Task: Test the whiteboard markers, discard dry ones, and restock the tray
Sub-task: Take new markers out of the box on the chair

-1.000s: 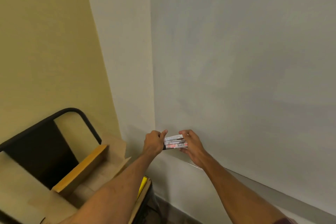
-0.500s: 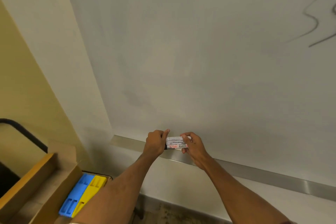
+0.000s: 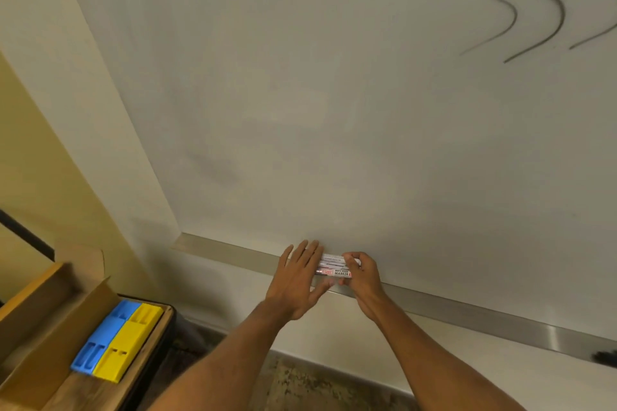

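Note:
A small bundle of white whiteboard markers point(image 3: 335, 268) with red and black labels lies along the metal tray point(image 3: 450, 307) at the bottom edge of the whiteboard point(image 3: 334, 93). My right hand point(image 3: 362, 277) grips the bundle's right end with curled fingers. My left hand point(image 3: 298, 277) lies flat with straight, spread fingers over the bundle's left end. Black wavy test lines point(image 3: 534, 3) mark the board at the upper right.
An open cardboard box point(image 3: 43, 337) stands at the lower left on a wooden surface. Beside it lies a blue and yellow plastic holder point(image 3: 117, 340). A dark object point(image 3: 606, 355) sits on the tray at the far right. Speckled floor shows below.
The view has swung right and down. My left hand has opened from a curled pinch to flat fingers over the markers, and the bundle has come down onto the tray.

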{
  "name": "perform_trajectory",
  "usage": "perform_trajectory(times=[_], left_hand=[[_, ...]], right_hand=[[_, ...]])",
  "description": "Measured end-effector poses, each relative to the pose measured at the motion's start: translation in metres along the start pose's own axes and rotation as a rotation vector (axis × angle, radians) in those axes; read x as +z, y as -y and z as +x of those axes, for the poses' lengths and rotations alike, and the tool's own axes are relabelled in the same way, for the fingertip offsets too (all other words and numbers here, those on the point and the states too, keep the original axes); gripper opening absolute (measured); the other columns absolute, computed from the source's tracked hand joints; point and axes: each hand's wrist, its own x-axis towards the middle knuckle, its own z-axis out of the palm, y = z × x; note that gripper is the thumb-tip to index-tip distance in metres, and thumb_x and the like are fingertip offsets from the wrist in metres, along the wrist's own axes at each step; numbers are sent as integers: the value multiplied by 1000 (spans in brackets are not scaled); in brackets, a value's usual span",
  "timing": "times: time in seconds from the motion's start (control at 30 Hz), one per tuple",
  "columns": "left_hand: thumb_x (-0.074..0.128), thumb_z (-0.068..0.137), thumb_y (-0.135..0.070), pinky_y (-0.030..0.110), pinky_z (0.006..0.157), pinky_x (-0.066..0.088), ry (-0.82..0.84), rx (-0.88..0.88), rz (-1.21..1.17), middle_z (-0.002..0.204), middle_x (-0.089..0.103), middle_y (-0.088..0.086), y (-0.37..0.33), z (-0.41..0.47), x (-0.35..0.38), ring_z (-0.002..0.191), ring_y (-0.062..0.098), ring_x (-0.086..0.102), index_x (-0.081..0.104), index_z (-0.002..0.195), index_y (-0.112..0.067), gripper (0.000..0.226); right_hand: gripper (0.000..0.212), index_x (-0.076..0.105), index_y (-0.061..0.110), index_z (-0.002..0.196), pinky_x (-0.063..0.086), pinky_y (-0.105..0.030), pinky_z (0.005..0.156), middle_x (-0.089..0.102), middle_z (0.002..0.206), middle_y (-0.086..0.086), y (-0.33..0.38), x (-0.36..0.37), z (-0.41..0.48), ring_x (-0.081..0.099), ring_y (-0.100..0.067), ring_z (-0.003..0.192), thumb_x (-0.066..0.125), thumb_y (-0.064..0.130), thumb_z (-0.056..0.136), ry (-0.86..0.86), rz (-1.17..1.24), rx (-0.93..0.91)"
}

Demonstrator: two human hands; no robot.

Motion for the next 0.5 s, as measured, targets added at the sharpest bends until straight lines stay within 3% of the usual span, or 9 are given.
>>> perform_trajectory(times=[0.07, 0.17, 0.27, 0.5], left_hand=[[-5, 85, -71, 34, 118, -17, 63, 5, 51, 159, -15, -2, -5, 0, 9, 147, 17, -16, -11, 152, -17, 87], [15, 97, -58, 30, 112, -23, 127, -24, 81, 153, -28, -1, -10, 0, 18, 144, 19, -25, -26, 143, -17, 74], [27, 104, -44, 29, 111, -22, 154, -69, 65, 153, -29, 1, -12, 4, 26, 142, 21, -28, -28, 141, -15, 72], [28, 105, -27, 31, 116, -13, 219, -132, -32, 156, -27, 7, -11, 11, 46, 145, 22, -23, -23, 147, -12, 68]], right_hand=[[14, 56, 1, 105, 52, -22, 49, 63, 97, -19, -7, -4, 2, 64, -20, 71, 51, 11, 96, -12, -13, 21], [18, 54, 2, 110, 52, -22, 52, 61, 104, -19, -16, -7, 7, 64, -19, 75, 51, 14, 97, -10, -34, 43], [16, 53, 4, 109, 52, -20, 50, 60, 107, -19, -21, -8, 12, 64, -19, 75, 50, 13, 97, -17, -31, 66], [13, 52, 5, 106, 53, -21, 48, 59, 108, -20, -39, -6, 27, 64, -22, 78, 51, 13, 97, -87, -50, 127]])
